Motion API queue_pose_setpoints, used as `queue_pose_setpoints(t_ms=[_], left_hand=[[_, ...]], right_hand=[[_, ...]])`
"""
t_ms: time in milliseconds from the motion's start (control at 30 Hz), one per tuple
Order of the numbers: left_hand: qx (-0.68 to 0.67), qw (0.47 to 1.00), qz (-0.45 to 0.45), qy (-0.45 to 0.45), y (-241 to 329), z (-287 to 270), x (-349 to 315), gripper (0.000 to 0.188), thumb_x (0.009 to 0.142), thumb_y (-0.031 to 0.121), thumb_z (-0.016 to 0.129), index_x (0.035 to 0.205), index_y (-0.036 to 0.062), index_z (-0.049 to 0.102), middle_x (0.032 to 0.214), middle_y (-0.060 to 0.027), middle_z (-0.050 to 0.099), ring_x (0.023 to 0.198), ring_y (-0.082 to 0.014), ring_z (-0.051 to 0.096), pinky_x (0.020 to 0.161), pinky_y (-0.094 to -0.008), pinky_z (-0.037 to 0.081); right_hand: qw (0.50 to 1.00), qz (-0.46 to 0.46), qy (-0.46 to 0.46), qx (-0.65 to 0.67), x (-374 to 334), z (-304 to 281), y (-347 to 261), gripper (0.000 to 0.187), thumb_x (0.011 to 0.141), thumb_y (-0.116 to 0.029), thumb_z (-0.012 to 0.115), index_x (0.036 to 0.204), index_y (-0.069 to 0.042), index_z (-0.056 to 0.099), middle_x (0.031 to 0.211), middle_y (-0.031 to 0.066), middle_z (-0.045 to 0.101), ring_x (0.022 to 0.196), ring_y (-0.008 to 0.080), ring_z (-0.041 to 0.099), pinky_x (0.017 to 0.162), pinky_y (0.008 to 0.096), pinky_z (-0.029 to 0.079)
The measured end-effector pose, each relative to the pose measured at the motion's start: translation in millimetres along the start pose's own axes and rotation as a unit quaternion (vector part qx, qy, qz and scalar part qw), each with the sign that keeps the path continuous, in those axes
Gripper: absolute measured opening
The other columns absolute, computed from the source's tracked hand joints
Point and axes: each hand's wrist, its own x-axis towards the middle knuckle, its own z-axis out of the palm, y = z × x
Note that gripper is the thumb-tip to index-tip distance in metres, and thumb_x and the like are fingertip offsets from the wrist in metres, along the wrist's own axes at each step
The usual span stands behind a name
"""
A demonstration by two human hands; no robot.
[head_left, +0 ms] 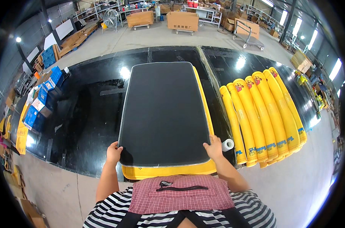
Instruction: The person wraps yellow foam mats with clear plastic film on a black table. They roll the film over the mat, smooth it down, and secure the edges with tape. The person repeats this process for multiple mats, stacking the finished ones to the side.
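Note:
A large black mat point(165, 114) with rounded corners and a pale stitched edge lies flat in front of me. Beneath it, a yellow mat point(172, 172) sticks out along the near side and the right side. My left hand point(114, 152) grips the black mat's left edge near its near corner. On the opposite edge my right hand point(214, 147) holds the mat near the other corner, thumb on top. The fingers of both hands are partly hidden at the edge. Just right of my right hand lies a small white roll point(228, 144).
Several rolled yellow mats point(261, 117) are piled on the right of the glossy black table point(85, 110). Blue-and-white boxes point(39, 98) line its left end. Beyond the table stand cardboard boxes point(182, 21) on wheeled bases, a trolley point(248, 36) and a fan point(111, 18).

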Motion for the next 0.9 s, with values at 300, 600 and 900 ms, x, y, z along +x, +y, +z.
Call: queue_pose_setpoints(t_ms=[300,600,900], left_hand=[[0.052,0.987,0.132,0.071,31.3,19.6,-49.1,0.062,0.09,0.004,0.073,0.146,0.0039,0.047,0.127,-0.0233,0.068,0.119,-0.0378,0.066,0.102,-0.0419,0.051],[0.02,0.989,0.125,0.073,4.7,29.6,-90.9,0.063,0.091,0.001,0.071,0.148,0.0028,0.045,0.13,-0.0245,0.067,0.121,-0.0393,0.065,0.104,-0.0418,0.05],[-0.221,0.971,-0.082,-0.046,-4.6,26.7,-123.4,0.049,0.101,0.029,0.068,0.141,0.0053,0.053,0.128,-0.0164,0.066,0.115,-0.0297,0.067,0.101,-0.0393,0.053]], right_hand=[[0.994,-0.021,-0.086,0.066,8.7,-33.1,-26.5,0.078,0.094,-0.007,0.066,0.161,-0.005,0.026,0.149,0.0272,0.054,0.137,0.0405,0.053,0.114,0.0411,0.044],[0.99,-0.077,-0.066,0.1,-39.6,-26.1,43.3,0.08,0.093,-0.003,0.067,0.163,-0.009,0.028,0.157,0.0227,0.047,0.145,0.0362,0.046,0.12,0.0377,0.037],[0.862,0.2,-0.315,0.344,-99.1,-66.9,30.0,0.043,0.103,-0.011,0.062,0.145,-0.005,0.057,0.126,0.0211,0.069,0.106,0.0245,0.072,0.094,0.0389,0.057]])
